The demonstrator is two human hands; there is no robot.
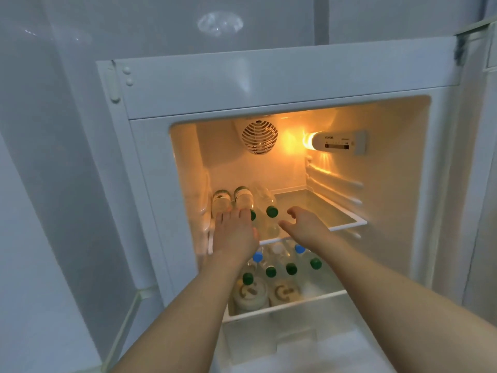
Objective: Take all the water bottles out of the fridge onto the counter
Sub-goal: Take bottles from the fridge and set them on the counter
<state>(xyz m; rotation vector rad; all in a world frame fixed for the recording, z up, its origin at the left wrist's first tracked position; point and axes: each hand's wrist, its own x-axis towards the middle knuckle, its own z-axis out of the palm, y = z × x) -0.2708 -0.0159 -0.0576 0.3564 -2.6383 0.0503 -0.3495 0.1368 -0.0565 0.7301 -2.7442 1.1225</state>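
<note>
A: Where do the bottles lie from the hands?

B: On the upper glass shelf [347, 224] of the open white fridge [269, 87], clear plastic water bottles with green caps [272, 211] lie on their sides at the left, long axes running front to back. Some point caps outward, others show their bases. More stand on the lower shelf [317, 296], some blue-capped.

A: And the hands?

B: The left hand [234, 232] is flat, fingers straight, its tips over the leftmost bottles; it grips nothing. The right hand [304, 224] is spread and loosely curved, empty, just right of the green cap.

A: Which is nearer?

B: I'd judge the left is. The bottles lie straight ahead of it, so a pull along their length should work. No tabletop is in view.
</note>
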